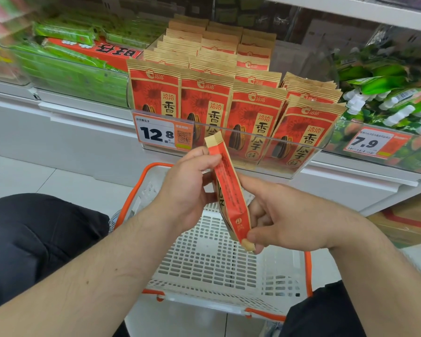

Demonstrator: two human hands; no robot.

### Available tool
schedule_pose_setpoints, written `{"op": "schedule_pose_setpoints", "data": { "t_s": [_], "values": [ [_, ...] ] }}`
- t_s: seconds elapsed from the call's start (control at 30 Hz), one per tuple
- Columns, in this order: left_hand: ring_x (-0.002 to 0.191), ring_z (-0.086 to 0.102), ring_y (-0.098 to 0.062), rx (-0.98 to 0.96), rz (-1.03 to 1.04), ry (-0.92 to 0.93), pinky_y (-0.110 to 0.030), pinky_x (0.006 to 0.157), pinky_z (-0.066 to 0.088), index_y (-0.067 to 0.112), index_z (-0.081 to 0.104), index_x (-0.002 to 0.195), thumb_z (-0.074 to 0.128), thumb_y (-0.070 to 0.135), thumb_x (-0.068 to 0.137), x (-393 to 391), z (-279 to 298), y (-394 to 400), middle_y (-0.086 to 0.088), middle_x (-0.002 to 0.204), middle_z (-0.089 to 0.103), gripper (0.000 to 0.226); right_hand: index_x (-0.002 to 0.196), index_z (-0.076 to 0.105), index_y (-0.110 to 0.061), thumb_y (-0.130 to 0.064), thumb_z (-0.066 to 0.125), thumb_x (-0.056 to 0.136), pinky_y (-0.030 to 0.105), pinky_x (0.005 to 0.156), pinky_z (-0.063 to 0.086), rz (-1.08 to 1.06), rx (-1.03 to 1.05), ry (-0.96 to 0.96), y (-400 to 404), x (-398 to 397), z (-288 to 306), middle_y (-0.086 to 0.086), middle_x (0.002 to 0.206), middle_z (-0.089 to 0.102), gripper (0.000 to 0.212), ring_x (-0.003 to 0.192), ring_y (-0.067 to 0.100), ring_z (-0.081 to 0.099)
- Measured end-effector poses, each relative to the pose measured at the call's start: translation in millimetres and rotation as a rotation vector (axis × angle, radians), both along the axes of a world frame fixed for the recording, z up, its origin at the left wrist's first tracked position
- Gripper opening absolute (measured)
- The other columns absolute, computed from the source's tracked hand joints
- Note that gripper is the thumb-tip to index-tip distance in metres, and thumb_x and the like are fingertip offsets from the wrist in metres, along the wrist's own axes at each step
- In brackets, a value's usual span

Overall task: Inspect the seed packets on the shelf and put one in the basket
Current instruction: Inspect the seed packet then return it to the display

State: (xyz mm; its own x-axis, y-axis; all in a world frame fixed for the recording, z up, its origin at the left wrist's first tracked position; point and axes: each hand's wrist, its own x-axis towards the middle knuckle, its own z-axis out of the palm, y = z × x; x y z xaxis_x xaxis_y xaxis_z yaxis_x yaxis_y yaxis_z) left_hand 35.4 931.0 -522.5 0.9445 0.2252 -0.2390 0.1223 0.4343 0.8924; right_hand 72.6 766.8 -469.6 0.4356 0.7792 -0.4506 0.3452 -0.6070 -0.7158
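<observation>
Both hands hold one red and tan seed packet (229,190) edge-on above the basket (219,259), so its narrow side faces the camera. The left hand (187,190) grips the upper part: its thumb lies across the near side of the packet just below the tan top seal, and the other fingers curl round behind it, mostly hidden. The right hand (284,217) pinches the lower end, thumb and forefinger closing on the tan bottom corner, while the remaining fingers fold loosely beneath. The packet tilts, its top leaning left and away toward the shelf, its bottom toward the person.

The basket is white plastic with orange handles and sits on the floor directly under the packet; no goods show in the part that is visible. Beyond the basket, a clear bin (229,132) on the shelf holds rows of matching packets (204,103) standing upright. A price tag (156,133) reading 12.8 is fixed to the bin's front, left of the held packet's top. Green packages (66,57) lie left of the bin.
</observation>
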Motion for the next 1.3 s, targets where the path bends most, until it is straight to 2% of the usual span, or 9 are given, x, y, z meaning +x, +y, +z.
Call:
{"op": "schedule_pose_setpoints", "data": {
  "t_s": [0.23,0.43,0.57,0.67,0.77,0.87,1.0,1.1,1.3],
  "values": [
    [0.070,0.052,-0.017,-0.001,-0.008,0.011,-0.036,0.063,0.047,0.014,0.052,0.089,0.044,0.014,0.099,-0.8,0.0,-2.6,0.004,0.062,0.053,0.013,0.147,0.021,-0.058,-0.001,0.074,0.084,0.048,0.074,0.061,0.018,0.000,-0.002,-3.8,2.1,-1.3,0.007,0.077,0.073,0.100,0.069,0.018,0.073],
    [0.066,0.057,-0.016,0.053,-0.034,-0.020,-0.042,0.073,0.047,0.016,0.054,0.078,0.055,0.011,0.097,-3.7,-3.4,-7.0,0.001,0.065,0.059,0.019,0.141,0.036,-0.054,-0.043,0.084,0.074,0.036,0.053,0.044,-0.162,0.083,-0.238,2.5,3.4,-8.4,0.000,0.051,0.052,0.083,0.047,0.009,0.049],
    [0.060,0.057,-0.016,0.066,-0.076,-0.066,-0.040,0.071,0.048,0.016,0.044,0.073,0.077,0.019,0.077,-5.2,-5.2,-7.9,0.005,0.063,0.060,0.033,0.113,0.052,-0.039,-0.030,0.074,0.079,0.040,0.064,0.054,-0.166,0.038,-0.407,10.0,-0.6,-17.3,-0.007,0.063,0.064,0.041,0.057,0.008,0.059],
    [0.056,0.059,-0.012,0.053,-0.099,-0.069,-0.031,0.060,0.052,0.016,0.035,0.073,0.074,0.019,0.065,-6.7,-3.3,-5.9,0.006,0.061,0.061,0.040,0.106,0.051,-0.035,-0.027,0.071,0.082,0.040,0.062,0.053,-0.113,0.019,-0.443,8.5,-1.2,-21.5,-0.005,0.062,0.063,0.033,0.056,0.010,0.059],
    [0.054,0.059,-0.009,0.093,-0.123,-0.075,-0.026,0.057,0.052,0.016,0.033,0.073,0.077,0.004,0.070,-7.2,-3.3,-2.6,0.007,0.061,0.063,0.046,0.099,0.057,-0.039,-0.031,0.077,0.081,0.032,0.051,0.044,-0.085,0.124,-0.304,2.3,2.4,-17.5,-0.004,0.056,0.057,0.028,0.048,0.008,0.050],
    [0.078,0.063,-0.003,0.249,-0.076,-0.172,-0.027,0.067,0.054,0.017,0.035,0.069,0.082,-0.010,0.067,-7.2,-9.5,1.7,0.006,0.083,0.070,0.054,0.105,0.068,-0.043,-0.040,0.069,0.082,0.027,0.051,0.035,-0.229,0.486,-0.022,-0.8,6.3,-13.4,-0.003,0.054,0.048,0.024,0.049,0.008,0.040],
    [0.132,0.050,-0.007,0.450,-0.122,-0.350,-0.033,0.088,0.048,0.030,0.042,0.065,0.081,0.019,0.055,-9.5,-12.1,1.5,0.010,0.121,0.058,0.041,0.093,0.067,-0.002,-0.051,0.060,0.072,0.028,0.048,0.031,-0.423,0.638,0.137,-0.9,13.8,-19.6,0.006,0.055,0.058,0.055,0.050,0.024,0.040],
    [0.139,0.043,-0.009,0.580,-0.138,-0.458,-0.040,0.100,0.045,0.028,0.040,0.068,0.079,0.021,0.059,-10.4,-13.1,1.0,0.013,0.126,0.052,0.040,0.077,0.065,-0.012,-0.045,0.066,0.067,0.026,0.045,0.031,-0.440,0.627,0.148,2.2,12.2,-21.8,0.012,0.059,0.055,0.035,0.055,0.028,0.044],
    [0.138,0.044,-0.012,0.711,-0.196,-0.520,-0.038,0.101,0.045,0.020,0.039,0.070,0.081,0.006,0.061,-13.5,-8.3,-1.7,0.009,0.133,0.049,0.045,0.066,0.056,-0.011,-0.021,0.070,0.068,0.025,0.042,0.028,-0.494,0.631,0.166,4.7,10.9,-20.8,0.008,0.052,0.047,0.018,0.042,0.013,0.041]
  ]
}}
